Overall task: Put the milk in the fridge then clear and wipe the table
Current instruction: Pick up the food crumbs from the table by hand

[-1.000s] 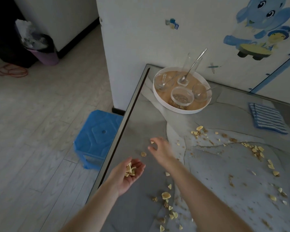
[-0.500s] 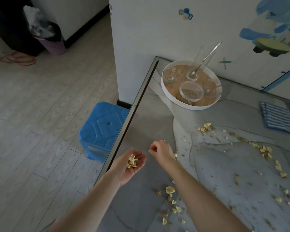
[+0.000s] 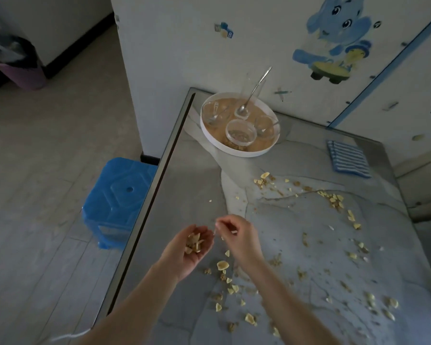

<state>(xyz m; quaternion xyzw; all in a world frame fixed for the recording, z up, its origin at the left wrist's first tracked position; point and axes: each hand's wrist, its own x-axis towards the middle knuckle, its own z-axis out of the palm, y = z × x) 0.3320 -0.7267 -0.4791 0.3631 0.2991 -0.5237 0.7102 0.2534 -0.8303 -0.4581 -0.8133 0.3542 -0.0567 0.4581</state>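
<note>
1. Over the near-left part of the grey marble-look table (image 3: 189, 185), the left hand (image 3: 188, 250) is turned palm up and cupped, cradling a small heap of pale crumbs (image 3: 194, 242).
2. The right hand (image 3: 237, 236) hangs just beside that palm, thumb and forefinger pinched together on what looks like one tiny crumb; the bit itself is too small to make out.
3. Scattered crumbs (image 3: 222, 265) lie on the table right below the two hands, with more trailing toward the near edge.
4. A further line of pieces (image 3: 335, 200) runs across the table's middle and down its right side.
5. At the table's far-left corner sits a round white tray (image 3: 237, 151), carrying clear glass bowls and metal spoons.
6. A blue-striped cloth (image 3: 347, 158) lies folded flat near the table's far-right edge, well apart from the hands.
7. A blue plastic stool (image 3: 117, 195) stands on the floor just beside the table's left edge.
8. No milk shows on the table.
</note>
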